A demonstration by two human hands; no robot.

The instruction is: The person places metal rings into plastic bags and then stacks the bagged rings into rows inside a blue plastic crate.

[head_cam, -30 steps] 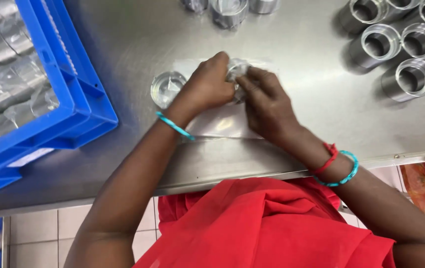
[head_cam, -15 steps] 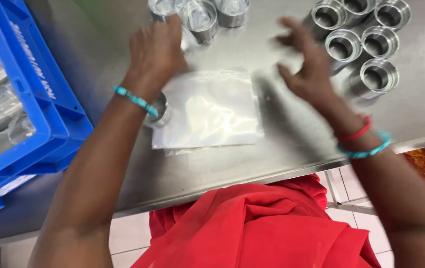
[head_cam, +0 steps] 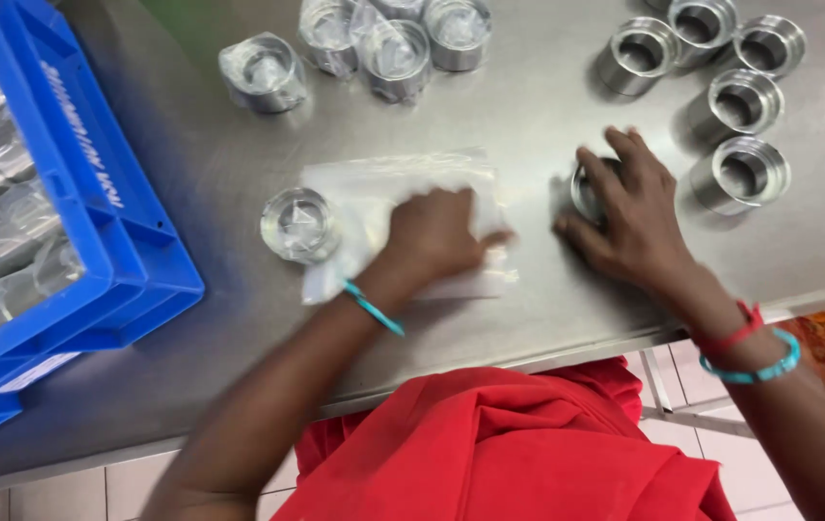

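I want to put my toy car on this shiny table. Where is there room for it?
Bare steel lies between the wrapped rings at the top and the plastic bags, and along the near table edge below both hands. It is crowded top right among the bare metal rings, where the right hand grips one, and at the left by the blue crate.

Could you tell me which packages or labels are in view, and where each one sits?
Clear plastic bags: flat stack under the left hand.
Bagged metal rings: far table edge, clear wrap.
Blue crate: left, white lettering, wrapped parts inside.
White label: crate's near side.
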